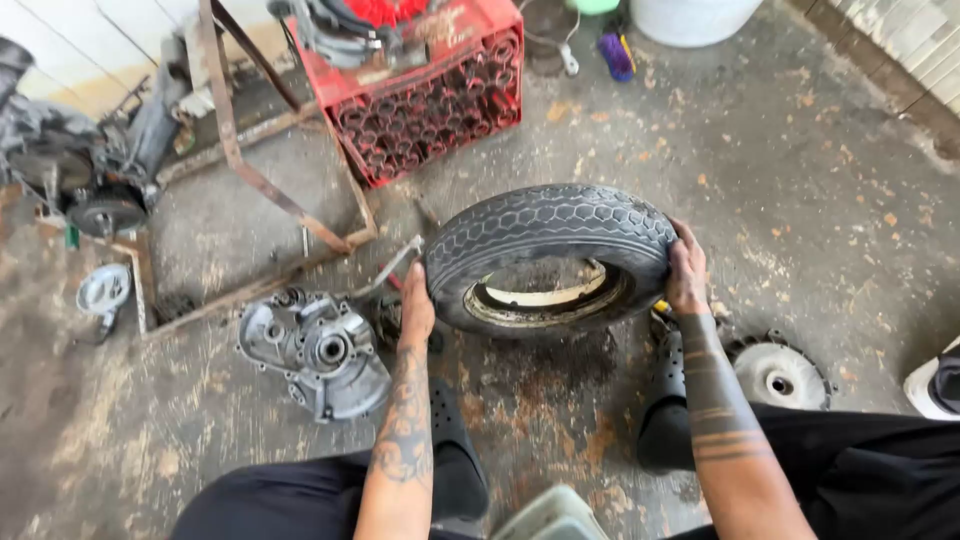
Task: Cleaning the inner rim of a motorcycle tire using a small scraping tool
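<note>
Both hands grip tyre [550, 245] upright on floor [800, 180]: left hand [416, 305] closed on left tread, right hand [687, 272] on right; engine cover [318, 352] near left hand

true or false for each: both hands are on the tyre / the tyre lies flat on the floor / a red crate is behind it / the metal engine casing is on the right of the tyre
1. Both hands, left hand and right hand, grip the tyre: true.
2. The tyre lies flat on the floor: false, it is tilted up on its edge.
3. A red crate stands behind it: true.
4. The metal engine casing is right of the tyre: false, it lies to its left.
</note>
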